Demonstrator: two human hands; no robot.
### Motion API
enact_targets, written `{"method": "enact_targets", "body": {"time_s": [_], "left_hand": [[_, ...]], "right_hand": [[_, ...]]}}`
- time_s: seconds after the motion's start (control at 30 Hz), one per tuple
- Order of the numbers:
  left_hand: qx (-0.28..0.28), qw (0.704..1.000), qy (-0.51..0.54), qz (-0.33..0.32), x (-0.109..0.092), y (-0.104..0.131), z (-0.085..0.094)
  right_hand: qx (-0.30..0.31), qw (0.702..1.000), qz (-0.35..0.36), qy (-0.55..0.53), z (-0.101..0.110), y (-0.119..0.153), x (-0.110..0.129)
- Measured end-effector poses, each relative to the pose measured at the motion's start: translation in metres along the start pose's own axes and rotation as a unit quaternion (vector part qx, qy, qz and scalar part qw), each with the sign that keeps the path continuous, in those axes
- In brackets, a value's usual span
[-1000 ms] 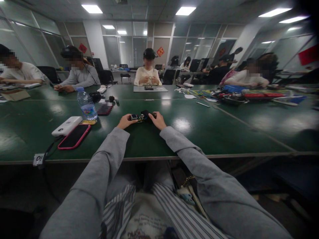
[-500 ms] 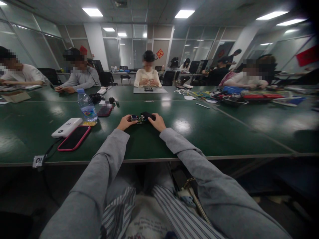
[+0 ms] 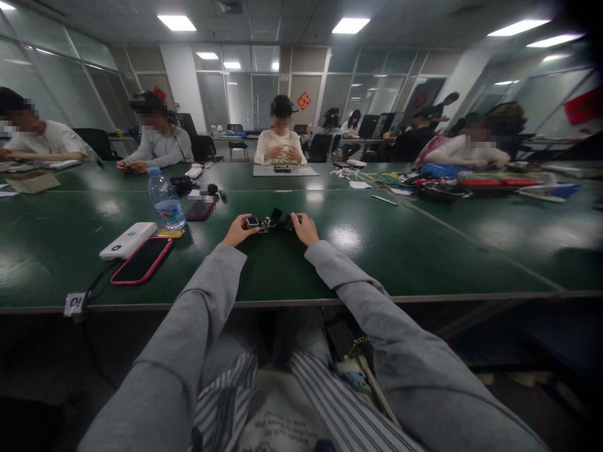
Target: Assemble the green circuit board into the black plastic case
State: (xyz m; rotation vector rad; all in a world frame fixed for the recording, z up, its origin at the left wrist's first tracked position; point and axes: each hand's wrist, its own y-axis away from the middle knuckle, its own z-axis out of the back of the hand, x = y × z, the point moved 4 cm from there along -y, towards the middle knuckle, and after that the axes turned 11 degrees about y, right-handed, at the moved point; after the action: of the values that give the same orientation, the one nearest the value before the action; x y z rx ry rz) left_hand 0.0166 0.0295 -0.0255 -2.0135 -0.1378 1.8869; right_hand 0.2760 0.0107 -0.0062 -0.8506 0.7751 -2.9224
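Note:
Fingers of my left hand point(image 3: 239, 231) are closed round the left end of a small electronic assembly, where a little square screen point(image 3: 253, 222) faces up. Loose wires and a circuit board point(image 3: 267, 225) run from it toward the right. My right hand point(image 3: 306, 229) grips a black plastic case point(image 3: 282, 218) by its right side; the case is tilted, its dark inner face turned partly toward me. The case and the board touch or overlap in the middle. Both are held just above the green table point(image 3: 277, 270); the finer parts are too small to make out.
Left of my hands are a water bottle point(image 3: 167, 204), a white power bank point(image 3: 128, 241) with a cable, and a pink-edged phone point(image 3: 142, 260). A pen point(image 3: 384, 200) lies to the right, before a pile of cables and tools point(image 3: 452, 182). Several people sit round the table.
My right hand has shifted slightly right and turned the black case, so it now stands more tilted and shows its inner face. The left hand has barely moved.

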Motion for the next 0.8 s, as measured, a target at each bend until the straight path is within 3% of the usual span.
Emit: {"method": "enact_targets", "body": {"time_s": [0.23, 0.37, 0.5, 0.6, 0.8], "left_hand": [[0.006, 1.0, 0.003, 0.015, -0.006, 0.004, -0.003], [0.001, 1.0, 0.001, 0.022, -0.006, 0.004, -0.003], [0.004, 1.0, -0.004, 0.017, -0.002, 0.002, -0.001], [0.009, 1.0, -0.003, 0.012, 0.0, 0.002, 0.0], [0.002, 1.0, -0.001, 0.017, -0.007, 0.005, -0.004]], "right_hand": [[-0.032, 0.998, -0.03, 0.033, 0.006, -0.008, -0.013], [-0.059, 0.998, -0.008, 0.02, 0.006, -0.004, -0.009], [-0.025, 0.996, 0.051, 0.062, 0.0, 0.003, -0.001], [-0.002, 0.996, 0.057, 0.076, -0.003, 0.004, 0.0], [-0.013, 0.995, 0.07, 0.076, 0.001, 0.004, 0.002]]}}
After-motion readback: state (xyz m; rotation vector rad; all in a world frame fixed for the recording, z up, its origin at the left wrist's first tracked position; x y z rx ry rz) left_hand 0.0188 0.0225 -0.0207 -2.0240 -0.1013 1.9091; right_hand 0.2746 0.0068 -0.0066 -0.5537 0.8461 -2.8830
